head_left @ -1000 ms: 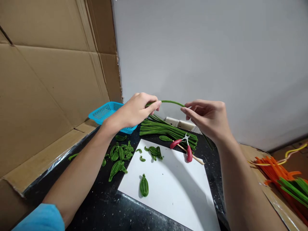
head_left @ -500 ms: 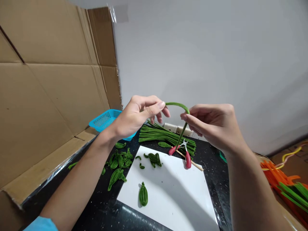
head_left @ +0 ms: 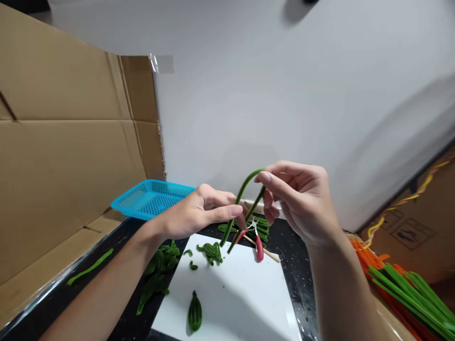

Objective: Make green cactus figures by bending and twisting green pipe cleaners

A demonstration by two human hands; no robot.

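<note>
A green pipe cleaner [head_left: 244,190] is folded into a narrow hairpin between my hands, above a white board [head_left: 241,293]. My right hand [head_left: 296,199] pinches the bend at the top with thumb and fingers closed. Lower down, my left hand [head_left: 199,213] pinches the two legs, whose ends hang toward the board. A finished green ribbed leaf shape [head_left: 195,310] lies on the board's near side. More small green pieces [head_left: 210,250] lie at its far edge, and a pile of leaf shapes [head_left: 156,270] sits on the black tabletop to the left.
Red-handled cutters [head_left: 256,239] and a thin wooden stick [head_left: 267,253] lie on the board's far edge, by a bundle of green pipe cleaners [head_left: 262,225]. A blue mesh basket [head_left: 149,199] stands at the back left against cardboard walls [head_left: 64,156]. Orange and green pipe cleaners [head_left: 401,279] lie at right.
The pipe cleaner went from a wide arc to a tight fold. My hands came together and lower, the left sliding down onto the legs. The view shifted upward and left.
</note>
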